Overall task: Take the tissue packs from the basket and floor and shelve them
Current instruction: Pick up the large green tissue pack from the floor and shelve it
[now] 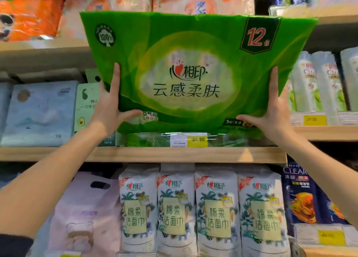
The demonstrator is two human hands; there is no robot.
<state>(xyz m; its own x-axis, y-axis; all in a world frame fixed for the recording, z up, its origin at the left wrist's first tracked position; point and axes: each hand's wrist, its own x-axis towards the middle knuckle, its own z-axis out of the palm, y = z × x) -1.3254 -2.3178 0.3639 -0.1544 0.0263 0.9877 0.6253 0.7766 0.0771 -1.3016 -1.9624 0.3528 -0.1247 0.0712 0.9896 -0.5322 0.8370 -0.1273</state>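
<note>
A large green tissue pack (189, 67) marked "12" is held up in front of the middle wooden shelf (147, 154). My left hand (110, 107) grips its lower left side, fingers up the side and thumb under the bottom edge. My right hand (273, 113) grips the lower right side the same way. The pack's bottom edge hangs just above the shelf, over a yellow price tag (197, 139) reading 24.90. Its top reaches the front of the upper shelf (44, 45). The basket and the floor are out of view.
Pale blue and white-green packs (40, 113) stand on the middle shelf to the left. Orange packs (29, 14) fill the upper shelf. Several white facial-towel packs (199, 214) and a pink bag (87, 214) sit on the shelf below. Shampoo bottles (319, 82) stand at right.
</note>
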